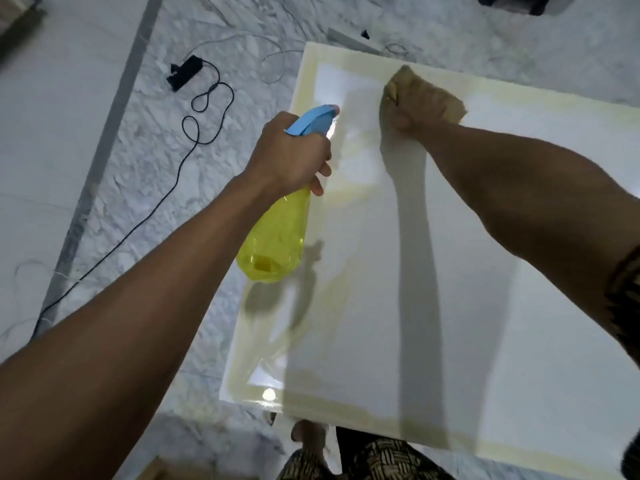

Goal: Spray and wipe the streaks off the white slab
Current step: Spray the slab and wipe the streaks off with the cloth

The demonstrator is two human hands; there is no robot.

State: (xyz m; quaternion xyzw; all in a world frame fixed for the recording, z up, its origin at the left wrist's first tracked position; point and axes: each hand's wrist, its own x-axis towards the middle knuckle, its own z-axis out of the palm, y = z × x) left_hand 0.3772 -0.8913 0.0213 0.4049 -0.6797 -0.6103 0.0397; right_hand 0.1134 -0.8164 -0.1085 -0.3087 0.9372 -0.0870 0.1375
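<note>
The white slab (450, 271) lies flat on the marble floor (166, 140), yellowish streaks (349, 188) along its border, its right edge cut off by the frame. The right hand (415, 105) is clenched around a tan cloth (450, 105) pressed onto the slab's far part; the cloth shows only past the knuckles. The left hand (291, 154) grasps the neck of a yellow spray bottle (273, 240), its blue nozzle (315, 119) jutting beyond the fingers; the trigger is hidden

- The white slab (467, 271) lies flat on the marble floor, glossy, with yellowish streaks along its edges.
- The yellow spray bottle (273, 237) with blue nozzle is tilted above the slab's left edge.
- The tan cloth (446, 102) is pressed on the slab near its far edge.
</note>
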